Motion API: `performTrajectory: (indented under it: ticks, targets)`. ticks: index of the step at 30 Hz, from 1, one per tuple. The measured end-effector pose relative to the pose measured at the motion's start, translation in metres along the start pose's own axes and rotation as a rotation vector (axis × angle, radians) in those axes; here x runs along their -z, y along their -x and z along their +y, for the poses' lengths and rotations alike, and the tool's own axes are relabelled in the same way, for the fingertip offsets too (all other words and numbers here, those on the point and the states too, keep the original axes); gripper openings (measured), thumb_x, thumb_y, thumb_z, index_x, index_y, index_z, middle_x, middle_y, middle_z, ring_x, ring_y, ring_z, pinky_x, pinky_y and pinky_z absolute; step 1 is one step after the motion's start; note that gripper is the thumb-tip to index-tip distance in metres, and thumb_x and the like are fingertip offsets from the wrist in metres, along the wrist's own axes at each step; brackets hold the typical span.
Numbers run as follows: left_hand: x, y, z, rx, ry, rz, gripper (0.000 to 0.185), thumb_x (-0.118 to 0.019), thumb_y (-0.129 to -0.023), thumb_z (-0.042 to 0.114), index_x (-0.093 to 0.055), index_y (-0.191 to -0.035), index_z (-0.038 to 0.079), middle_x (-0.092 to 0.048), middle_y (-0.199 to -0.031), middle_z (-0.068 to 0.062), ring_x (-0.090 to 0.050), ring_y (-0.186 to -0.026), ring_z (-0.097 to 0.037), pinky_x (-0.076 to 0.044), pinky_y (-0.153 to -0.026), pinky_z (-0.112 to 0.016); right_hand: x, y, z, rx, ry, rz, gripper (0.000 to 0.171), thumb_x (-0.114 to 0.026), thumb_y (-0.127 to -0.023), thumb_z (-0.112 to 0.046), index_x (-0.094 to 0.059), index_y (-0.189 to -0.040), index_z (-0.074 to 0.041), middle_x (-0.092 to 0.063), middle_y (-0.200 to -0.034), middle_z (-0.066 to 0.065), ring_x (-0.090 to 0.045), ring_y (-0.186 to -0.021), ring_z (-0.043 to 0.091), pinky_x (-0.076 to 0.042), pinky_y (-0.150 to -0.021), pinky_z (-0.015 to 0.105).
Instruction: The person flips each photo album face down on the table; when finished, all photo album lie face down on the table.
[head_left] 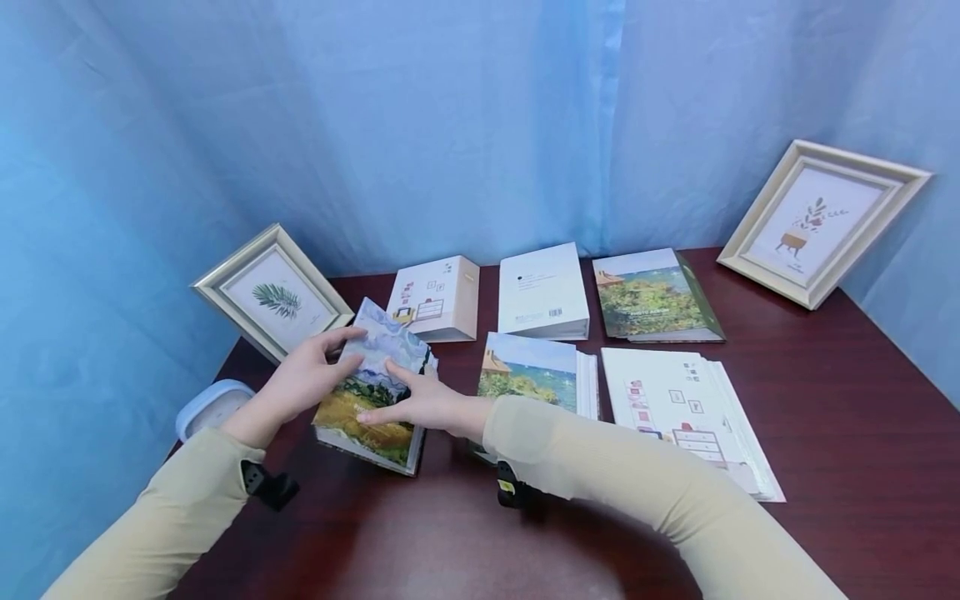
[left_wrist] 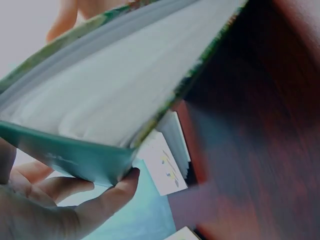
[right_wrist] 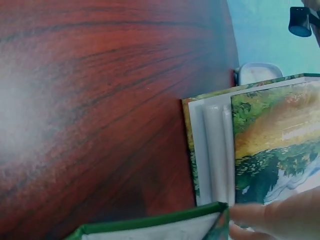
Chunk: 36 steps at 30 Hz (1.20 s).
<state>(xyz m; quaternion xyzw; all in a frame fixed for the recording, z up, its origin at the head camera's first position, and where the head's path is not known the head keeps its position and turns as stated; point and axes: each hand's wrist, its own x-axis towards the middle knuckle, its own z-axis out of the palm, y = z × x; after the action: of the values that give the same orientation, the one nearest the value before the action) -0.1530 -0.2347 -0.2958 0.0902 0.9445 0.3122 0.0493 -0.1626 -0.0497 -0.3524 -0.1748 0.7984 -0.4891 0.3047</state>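
Note:
A painting-covered photo album [head_left: 375, 392], with golden field and swirling sky, lies slanted at the left of the table in the head view. My left hand [head_left: 318, 375] holds its left side, fingertips on the cover. In the left wrist view, left fingers [left_wrist: 107, 202] meet the green spine [left_wrist: 75, 160] beneath thick white pages [left_wrist: 110, 75]. My right hand [head_left: 427, 400] reaches across from the right, with its extended fingers and thumb spread on the cover. The right wrist view shows right fingers [right_wrist: 270, 215] over the cover near another album's green corner [right_wrist: 220, 207].
Seaside-picture albums [head_left: 528, 367] [head_left: 648, 296] and white albums [head_left: 435, 296] [head_left: 543, 292] [head_left: 675, 408] stand or lie in two rows. Picture frames lean at left [head_left: 277, 292] and right [head_left: 817, 221]. A pale blue-rimmed object [head_left: 213, 404] sits at the left edge, before blue curtains [head_left: 450, 125].

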Motion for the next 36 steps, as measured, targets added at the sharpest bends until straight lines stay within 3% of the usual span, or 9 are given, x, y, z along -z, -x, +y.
performTrajectory:
  ticks: [9, 12, 14, 16, 19, 21, 24, 29, 36]
  targets:
    - [0.001, -0.001, 0.016, -0.025, 0.017, -0.032, 0.046, -0.043, -0.102, 0.021, -0.038, -0.145, 0.008, -0.044, -0.14, -0.023, -0.048, -0.059, -0.02, -0.041, -0.059, -0.034, 0.011, 0.009, -0.009, 0.0, 0.036, 0.005, 0.089, -0.066, -0.083, -0.052, -0.018, -0.153, -0.027, -0.011, -0.16, 0.005, -0.009, -0.147, 0.023, -0.024, -0.113, 0.051]
    - [0.002, -0.004, 0.02, -0.02, 0.031, -0.05, 0.047, -0.039, -0.103, 0.022, -0.033, -0.149, 0.013, -0.059, -0.107, -0.02, -0.036, -0.044, -0.017, -0.04, -0.051, -0.033, 0.016, 0.012, -0.01, 0.006, 0.026, -0.006, 0.09, -0.065, -0.084, -0.053, -0.015, -0.153, -0.023, -0.017, -0.159, 0.002, -0.018, -0.145, 0.021, -0.027, -0.113, 0.048]
    - [0.002, -0.006, 0.022, -0.017, 0.043, -0.052, 0.047, -0.039, -0.104, 0.023, -0.032, -0.149, 0.016, -0.053, -0.078, -0.012, -0.033, -0.042, -0.015, -0.039, -0.049, -0.032, 0.02, 0.014, -0.011, 0.006, 0.001, -0.006, 0.091, -0.064, -0.084, -0.052, -0.015, -0.154, -0.021, -0.019, -0.158, 0.001, -0.02, -0.144, 0.019, -0.027, -0.113, 0.045]
    - [0.001, -0.008, 0.023, -0.013, 0.066, -0.051, 0.047, -0.04, -0.103, 0.025, -0.033, -0.149, 0.016, -0.05, -0.073, -0.009, -0.042, -0.049, -0.015, -0.044, -0.052, -0.031, 0.022, 0.015, -0.011, 0.003, -0.058, -0.013, 0.09, -0.064, -0.086, -0.05, -0.013, -0.154, -0.019, -0.016, -0.159, 0.001, -0.023, -0.144, 0.02, -0.03, -0.112, 0.045]
    - [-0.001, -0.009, 0.024, -0.01, 0.125, -0.052, 0.049, -0.044, -0.102, 0.026, -0.035, -0.148, 0.011, -0.061, -0.099, -0.016, -0.06, -0.075, -0.022, -0.054, -0.069, -0.037, 0.025, 0.017, -0.011, -0.002, -0.161, -0.03, 0.089, -0.063, -0.088, -0.045, -0.01, -0.154, -0.017, -0.013, -0.16, 0.002, -0.025, -0.143, 0.022, -0.035, -0.109, 0.045]
    - [-0.003, -0.01, 0.023, 0.004, 0.18, -0.067, 0.05, -0.045, -0.101, 0.027, -0.034, -0.148, 0.009, -0.054, -0.126, -0.02, -0.061, -0.099, -0.027, -0.055, -0.082, -0.042, 0.027, 0.019, -0.011, -0.005, -0.229, -0.046, 0.088, -0.062, -0.09, -0.042, -0.007, -0.154, -0.017, -0.011, -0.16, 0.004, -0.027, -0.142, 0.025, -0.039, -0.106, 0.047]
    - [-0.005, -0.014, 0.019, 0.031, 0.296, -0.128, 0.054, -0.044, -0.102, 0.027, -0.027, -0.15, 0.009, -0.042, -0.141, -0.025, -0.055, -0.115, -0.035, -0.053, -0.087, -0.046, 0.029, 0.022, -0.012, -0.005, -0.267, -0.049, 0.087, -0.06, -0.092, -0.039, -0.003, -0.154, -0.017, -0.011, -0.159, 0.007, -0.026, -0.142, 0.027, -0.039, -0.105, 0.049]
    - [-0.01, -0.019, 0.016, 0.097, 0.445, -0.212, 0.064, -0.045, -0.101, 0.031, -0.014, -0.154, 0.013, -0.031, -0.147, -0.027, -0.055, -0.114, -0.034, -0.055, -0.083, -0.041, 0.027, 0.025, -0.01, -0.025, -0.3, -0.029, 0.091, -0.063, -0.09, -0.038, -0.001, -0.154, -0.022, -0.011, -0.159, 0.008, -0.029, -0.141, 0.03, -0.041, -0.102, 0.052]
    - [-0.02, -0.025, 0.014, 0.116, 0.465, -0.261, 0.077, -0.05, -0.098, 0.035, 0.0, -0.154, 0.015, -0.033, -0.144, -0.029, -0.062, -0.099, -0.02, -0.056, -0.077, -0.037, 0.02, 0.028, -0.007, -0.035, -0.299, 0.025, 0.101, -0.069, -0.085, -0.039, 0.004, -0.153, -0.029, -0.009, -0.159, 0.008, -0.034, -0.138, 0.031, -0.046, -0.096, 0.052]
